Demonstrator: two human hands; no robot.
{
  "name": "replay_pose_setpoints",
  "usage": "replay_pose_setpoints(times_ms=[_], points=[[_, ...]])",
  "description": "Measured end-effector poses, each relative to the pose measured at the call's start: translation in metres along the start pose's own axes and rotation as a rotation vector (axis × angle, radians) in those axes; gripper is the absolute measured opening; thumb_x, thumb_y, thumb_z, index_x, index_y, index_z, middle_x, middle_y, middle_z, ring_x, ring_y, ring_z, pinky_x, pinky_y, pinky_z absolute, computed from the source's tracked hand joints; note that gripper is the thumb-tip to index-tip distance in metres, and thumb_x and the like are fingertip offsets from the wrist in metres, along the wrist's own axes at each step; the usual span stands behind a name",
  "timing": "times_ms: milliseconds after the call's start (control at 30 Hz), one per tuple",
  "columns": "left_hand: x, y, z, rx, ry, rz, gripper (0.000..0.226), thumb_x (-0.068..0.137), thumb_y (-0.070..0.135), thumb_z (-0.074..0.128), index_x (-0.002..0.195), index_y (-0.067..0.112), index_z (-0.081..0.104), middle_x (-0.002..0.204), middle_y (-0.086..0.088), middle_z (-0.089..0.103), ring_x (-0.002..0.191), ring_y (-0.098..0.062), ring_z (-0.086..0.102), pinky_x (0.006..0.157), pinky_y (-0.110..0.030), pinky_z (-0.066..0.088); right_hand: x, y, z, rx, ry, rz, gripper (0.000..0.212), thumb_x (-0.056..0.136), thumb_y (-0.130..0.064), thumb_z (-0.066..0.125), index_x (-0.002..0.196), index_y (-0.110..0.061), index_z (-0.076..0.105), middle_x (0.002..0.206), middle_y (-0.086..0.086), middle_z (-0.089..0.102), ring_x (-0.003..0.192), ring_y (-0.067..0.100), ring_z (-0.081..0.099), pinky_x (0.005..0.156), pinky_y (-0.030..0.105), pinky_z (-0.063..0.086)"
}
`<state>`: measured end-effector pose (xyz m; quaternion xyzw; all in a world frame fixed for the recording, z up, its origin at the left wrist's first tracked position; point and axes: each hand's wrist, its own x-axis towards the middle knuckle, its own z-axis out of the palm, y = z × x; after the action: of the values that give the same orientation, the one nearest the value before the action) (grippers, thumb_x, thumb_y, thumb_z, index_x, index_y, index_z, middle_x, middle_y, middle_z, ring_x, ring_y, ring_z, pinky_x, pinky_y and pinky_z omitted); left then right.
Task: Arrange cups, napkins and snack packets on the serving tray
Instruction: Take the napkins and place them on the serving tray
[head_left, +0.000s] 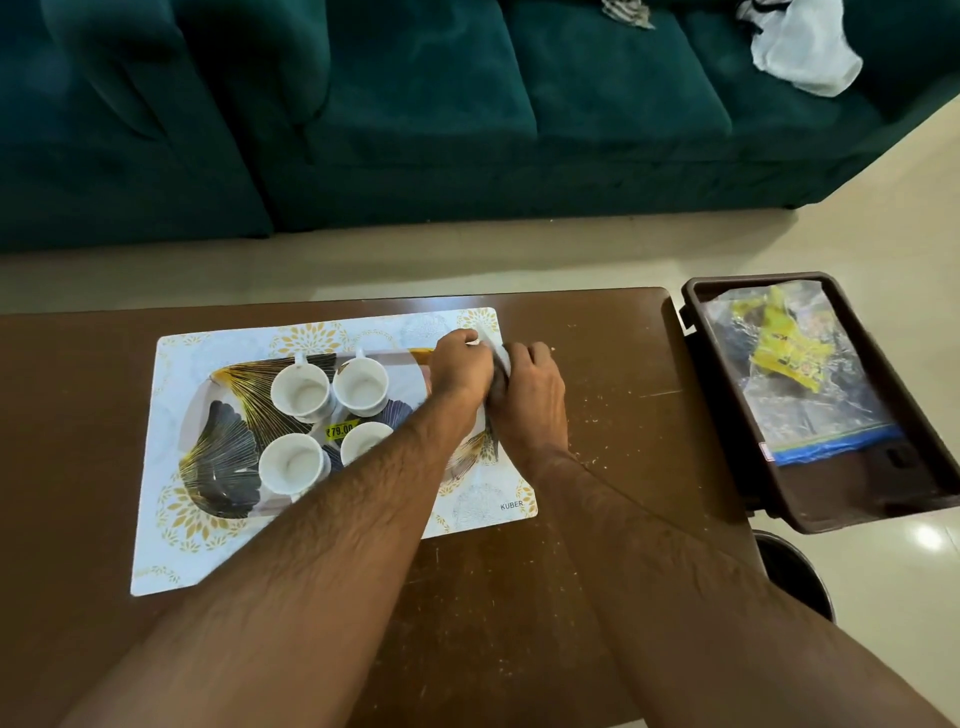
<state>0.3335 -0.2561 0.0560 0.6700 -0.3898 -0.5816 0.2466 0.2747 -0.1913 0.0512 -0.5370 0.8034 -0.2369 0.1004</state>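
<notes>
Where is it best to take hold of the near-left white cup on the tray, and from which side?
Grip the near-left cup by its rim, coming from above on its left. It stands upright and open; its handle seems to point right toward the neighbouring cup, and the left forearm crosses that side.

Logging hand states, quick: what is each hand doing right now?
Left hand: fingers curled, holding a napkin at the tray's right end.
Right hand: fingers curled on the same napkin.
</notes>
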Motion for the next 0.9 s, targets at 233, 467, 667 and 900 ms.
replay_pose_setpoints(times_ms=[233, 467, 667, 900], points=[[0.001, 0.003, 0.003, 0.071, -0.004, 0.041, 0.043, 0.094, 0.016, 0.064, 0.137, 0.014, 0.062, 0.136, -0.008, 0.067, 0.122, -0.026, 0.064, 0.108, -0.038, 0.050, -0.005, 0.007, -0.002, 0.111, 0.063, -0.013, 0.027, 0.094, -0.018, 0.062, 0.117, -0.005, 0.060, 0.101, 0.008, 0.060, 0.084, 0.019, 0.056, 0.075, 0.029, 0.047], [0.002, 0.002, 0.007, 0.162, -0.034, 0.098, 0.032, 0.089, 0.005, 0.060, 0.117, 0.011, 0.075, 0.116, -0.011, 0.076, 0.105, -0.032, 0.071, 0.095, -0.044, 0.058, -0.012, 0.014, -0.001, 0.123, 0.155, -0.013, 0.012, 0.086, -0.011, 0.068, 0.096, -0.005, 0.065, 0.087, 0.007, 0.060, 0.068, 0.016, 0.052, 0.061, 0.030, 0.046], [0.002, -0.005, 0.007, 0.234, -0.071, 0.121, 0.021, 0.084, -0.002, 0.055, 0.080, 0.017, 0.063, 0.074, -0.016, 0.060, 0.067, -0.026, 0.051, 0.061, -0.036, 0.040, -0.012, 0.016, 0.001, 0.138, 0.179, -0.004, 0.011, 0.086, -0.006, 0.066, 0.097, -0.005, 0.069, 0.088, 0.008, 0.062, 0.068, 0.019, 0.056, 0.062, 0.035, 0.051], [0.005, -0.007, 0.009, 0.204, -0.020, 0.130, 0.026, 0.086, -0.001, 0.055, 0.094, 0.014, 0.074, 0.105, -0.014, 0.071, 0.095, -0.028, 0.061, 0.088, -0.033, 0.053, -0.017, 0.022, 0.002, 0.154, 0.110, 0.005, 0.041, 0.086, -0.022, 0.070, 0.122, -0.006, 0.060, 0.107, 0.005, 0.063, 0.091, 0.015, 0.062, 0.083, 0.024, 0.050]])
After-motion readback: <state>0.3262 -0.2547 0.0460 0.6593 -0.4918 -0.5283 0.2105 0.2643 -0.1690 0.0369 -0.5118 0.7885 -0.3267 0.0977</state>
